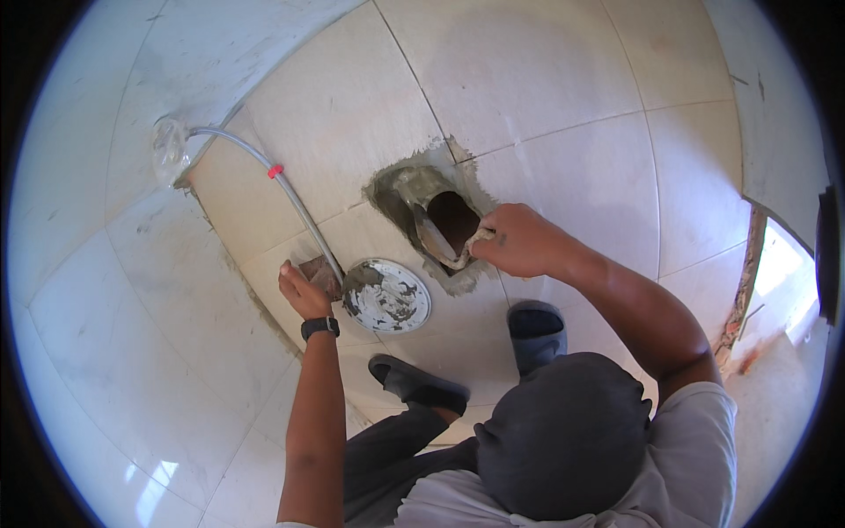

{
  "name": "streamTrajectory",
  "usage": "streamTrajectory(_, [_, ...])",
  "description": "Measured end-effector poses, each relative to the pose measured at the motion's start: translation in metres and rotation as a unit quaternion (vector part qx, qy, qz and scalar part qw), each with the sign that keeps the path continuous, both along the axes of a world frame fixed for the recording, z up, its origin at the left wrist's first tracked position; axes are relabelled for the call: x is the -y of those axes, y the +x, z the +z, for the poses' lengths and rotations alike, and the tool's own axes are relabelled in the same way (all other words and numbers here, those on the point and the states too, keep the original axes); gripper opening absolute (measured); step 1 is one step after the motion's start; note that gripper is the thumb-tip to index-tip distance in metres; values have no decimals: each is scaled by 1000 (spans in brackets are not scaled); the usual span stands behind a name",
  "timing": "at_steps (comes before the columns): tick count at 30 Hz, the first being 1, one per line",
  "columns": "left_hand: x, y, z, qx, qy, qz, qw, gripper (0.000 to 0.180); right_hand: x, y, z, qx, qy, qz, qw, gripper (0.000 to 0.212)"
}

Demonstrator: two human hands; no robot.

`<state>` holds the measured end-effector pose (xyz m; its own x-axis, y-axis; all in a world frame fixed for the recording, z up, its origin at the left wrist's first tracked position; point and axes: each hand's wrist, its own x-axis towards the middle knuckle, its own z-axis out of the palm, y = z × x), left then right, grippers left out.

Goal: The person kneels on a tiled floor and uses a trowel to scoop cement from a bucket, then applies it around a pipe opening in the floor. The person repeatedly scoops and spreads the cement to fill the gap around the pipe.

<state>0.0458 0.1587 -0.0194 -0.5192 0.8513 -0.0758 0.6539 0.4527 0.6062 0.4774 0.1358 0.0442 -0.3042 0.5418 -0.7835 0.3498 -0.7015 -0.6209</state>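
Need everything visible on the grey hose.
The hose is slim, grey and flexible-looking; plastic or braided, I can't tell. A red collar rings its upper part. It emerges from clear plastic wrap at the wall, arcs over, then slants down to the brown piece by the left hand, beside the white disc. Contact at that end is unclear.

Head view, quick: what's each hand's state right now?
Left hand: at a brown piece; whether its grip is open or closed cannot be told.
Right hand: closed, holding a trowel.
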Motion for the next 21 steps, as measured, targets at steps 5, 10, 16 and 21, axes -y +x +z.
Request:
streamTrajectory(5, [1,-8,-8,35,-1,14,999,62,-7,-7,-6,4,26,8,1000,42])
streamTrajectory(10, [2,-13,-12,22,4,8,1000,61,0,-17,-8,23,44,12,999,41])
streamTrajectory(16, [2,0,-5,8,14,5,1000,61,7,-24,-6,27,68,-4,997,41])
streamTrajectory(21, [1,2,-1,-32,1,-12,999,60,9,-32,-10,54,93,9,994,40])
